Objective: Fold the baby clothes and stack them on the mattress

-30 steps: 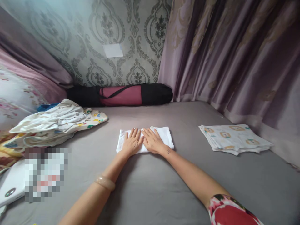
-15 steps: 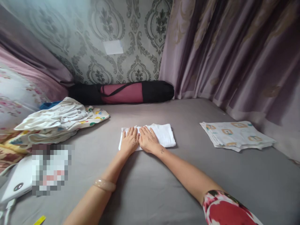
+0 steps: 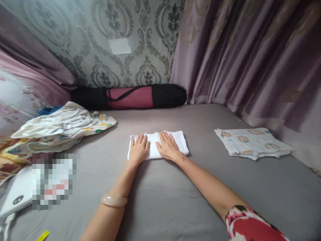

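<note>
A folded white cloth (image 3: 153, 146) lies flat on the grey bed sheet (image 3: 155, 194), straight in front of me. My left hand (image 3: 139, 150) rests palm down over its left end, fingers stretched out. Right of the cloth's middle, my right hand (image 3: 168, 146) presses flat with its fingers spread a little. A strip of white fabric shows between the two hands, and the cloth's right end sticks out past my right hand. The parts under both palms are hidden.
A folded printed cloth stack (image 3: 250, 142) lies to the right. Crumpled clothes (image 3: 57, 122) are heaped at left, near a white device (image 3: 21, 192) with a cable and a blurred-out patch. A black and maroon roll bag (image 3: 130, 97) lies along the wall.
My right hand has slid to the right along the white cloth, away from my left hand, opening a gap between them. My left hand stays on the left end.
</note>
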{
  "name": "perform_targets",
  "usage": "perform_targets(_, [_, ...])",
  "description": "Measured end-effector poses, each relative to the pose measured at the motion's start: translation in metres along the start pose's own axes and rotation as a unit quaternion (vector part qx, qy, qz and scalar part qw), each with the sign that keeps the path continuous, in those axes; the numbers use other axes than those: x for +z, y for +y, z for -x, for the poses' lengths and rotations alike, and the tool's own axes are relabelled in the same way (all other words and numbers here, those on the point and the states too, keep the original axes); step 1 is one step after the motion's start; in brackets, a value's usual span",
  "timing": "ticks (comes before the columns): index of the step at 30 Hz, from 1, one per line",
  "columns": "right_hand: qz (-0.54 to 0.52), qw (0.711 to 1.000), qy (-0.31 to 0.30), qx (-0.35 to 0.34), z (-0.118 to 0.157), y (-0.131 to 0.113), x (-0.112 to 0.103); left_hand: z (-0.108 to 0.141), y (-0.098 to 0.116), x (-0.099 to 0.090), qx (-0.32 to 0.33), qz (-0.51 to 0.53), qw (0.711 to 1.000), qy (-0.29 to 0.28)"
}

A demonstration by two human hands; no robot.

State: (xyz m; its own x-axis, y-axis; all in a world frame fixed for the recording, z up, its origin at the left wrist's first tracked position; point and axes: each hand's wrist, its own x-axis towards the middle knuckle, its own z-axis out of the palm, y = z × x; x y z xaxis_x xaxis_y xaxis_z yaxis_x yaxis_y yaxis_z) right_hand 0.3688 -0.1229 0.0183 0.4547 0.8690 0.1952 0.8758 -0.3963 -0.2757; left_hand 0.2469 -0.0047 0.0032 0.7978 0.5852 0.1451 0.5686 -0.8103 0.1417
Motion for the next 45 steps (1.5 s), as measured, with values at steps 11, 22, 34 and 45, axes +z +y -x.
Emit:
perform_targets(11, [-0.032,0.997,-0.069,0.006,-0.001,0.011,0.003,0.008,-0.003,-0.002,-0.020,-0.020,0.999,0.032])
perform_targets(22, [0.045,0.997,-0.043,0.043,0.012,0.033,0.001,0.011,-0.011,-0.004,-0.080,-0.022,0.997,-0.004])
perform_targets(34, [0.030,0.997,-0.038,0.063,0.015,0.053,-0.018,0.014,-0.024,-0.002,-0.073,0.006,0.997,0.032])
perform_targets(45, [0.026,0.994,-0.072,0.079,0.022,0.068,-0.010,0.008,-0.038,0.006,-0.072,0.042,0.996,0.007])
